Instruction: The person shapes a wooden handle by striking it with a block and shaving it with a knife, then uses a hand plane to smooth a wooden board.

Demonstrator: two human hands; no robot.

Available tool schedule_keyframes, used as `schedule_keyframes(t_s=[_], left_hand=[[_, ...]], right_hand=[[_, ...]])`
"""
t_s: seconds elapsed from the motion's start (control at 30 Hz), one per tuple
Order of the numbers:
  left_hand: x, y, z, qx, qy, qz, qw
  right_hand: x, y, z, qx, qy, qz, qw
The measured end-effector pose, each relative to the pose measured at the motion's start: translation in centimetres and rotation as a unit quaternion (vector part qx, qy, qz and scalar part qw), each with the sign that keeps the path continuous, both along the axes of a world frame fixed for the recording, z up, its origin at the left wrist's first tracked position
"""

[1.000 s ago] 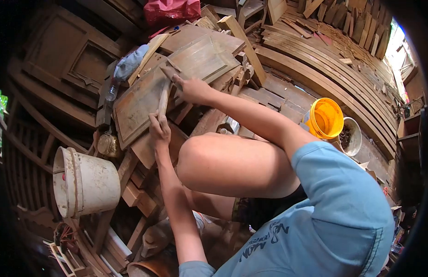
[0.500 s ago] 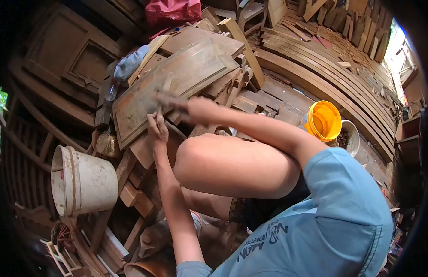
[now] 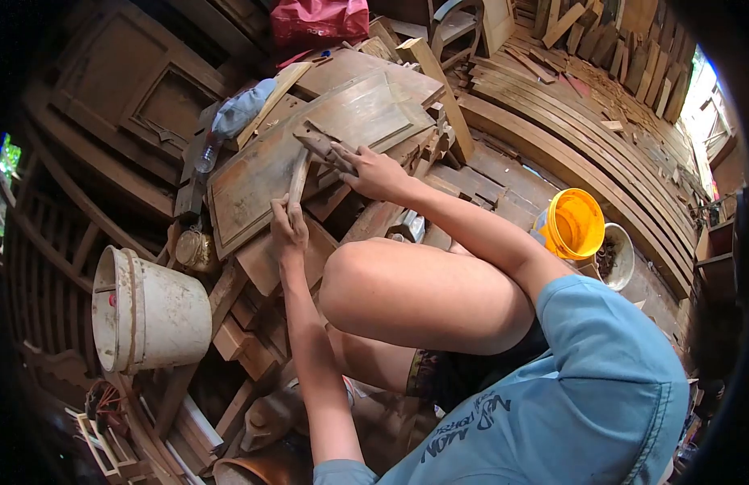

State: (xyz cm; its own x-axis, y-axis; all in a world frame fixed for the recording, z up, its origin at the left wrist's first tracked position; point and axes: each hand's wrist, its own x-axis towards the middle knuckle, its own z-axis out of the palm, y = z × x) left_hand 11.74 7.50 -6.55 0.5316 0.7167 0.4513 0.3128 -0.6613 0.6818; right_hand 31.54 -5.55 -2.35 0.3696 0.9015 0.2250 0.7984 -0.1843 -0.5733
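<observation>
My left hand [image 3: 289,229] is closed around the lower end of a pale, narrow wooden strip [image 3: 298,178], which points up and away over a panelled wooden board [image 3: 249,186]. At the strip's far end, my right hand [image 3: 377,174] grips a dark, block-shaped wooden tool [image 3: 317,143] that overlaps the strip in this view. The fingers of that hand lie along the tool's near part. Beneath both hands, the panelled board lies tilted across a pile of timber, its raised border facing up.
A dirty white bucket [image 3: 168,315] is at the left, near a lidded jar [image 3: 196,249]. A clear bottle [image 3: 205,158] and grey-blue cloth [image 3: 243,109] lie beside the board. At the right stand a yellow bucket [image 3: 575,222] and long stacked planks [image 3: 584,153].
My right hand and the tool, blurred before, are now sharp and further right and higher. The strip shows more clearly in my left hand. The whole view has shifted slightly.
</observation>
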Motion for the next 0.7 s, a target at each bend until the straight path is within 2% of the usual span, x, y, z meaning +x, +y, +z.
schedule_keyframes(t_s=[0.27, 0.47, 0.7], left_hand=[[0.2, 0.1, -0.1, 0.013, -0.008, -0.001, 1.000], [0.2, -0.3, 0.1, 0.002, -0.006, 0.006, 1.000], [0.2, -0.3, 0.2, 0.010, 0.009, 0.017, 1.000]], right_hand=[[-1.0, -1.3, 0.8, 0.009, -0.014, 0.010, 1.000], [1.5, -1.8, 0.9, -0.034, 0.005, -0.074, 0.997], [2.2, -1.9, 0.3, -0.021, 0.002, -0.060, 0.998]])
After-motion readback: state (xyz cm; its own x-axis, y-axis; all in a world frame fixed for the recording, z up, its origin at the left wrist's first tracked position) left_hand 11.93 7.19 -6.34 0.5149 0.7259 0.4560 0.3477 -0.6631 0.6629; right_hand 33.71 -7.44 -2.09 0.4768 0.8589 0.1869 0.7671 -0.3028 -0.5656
